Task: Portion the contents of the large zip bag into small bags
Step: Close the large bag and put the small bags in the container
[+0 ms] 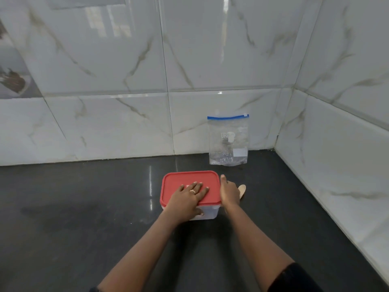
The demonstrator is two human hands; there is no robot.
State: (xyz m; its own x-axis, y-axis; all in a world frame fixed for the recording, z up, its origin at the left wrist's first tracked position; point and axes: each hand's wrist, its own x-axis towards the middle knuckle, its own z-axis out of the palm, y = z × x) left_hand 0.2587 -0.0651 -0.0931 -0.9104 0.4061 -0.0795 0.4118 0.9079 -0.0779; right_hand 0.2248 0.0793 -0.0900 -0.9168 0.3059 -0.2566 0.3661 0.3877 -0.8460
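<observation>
Left hand (189, 199) on red lid (186, 179), right hand (229, 192) at edge

The dark counter (84, 207) bears a red-lidded tub (189, 178), a wooden spoon (242, 189) and a zip bag (228, 142).

Dark glossy countertop (84, 239) across the lower frame, white marbled wall tiles (105, 60) behind and along the right, patterned grey tile (12, 76) at the upper left edge, dull smear (59, 209) on the counter at lower left.
</observation>
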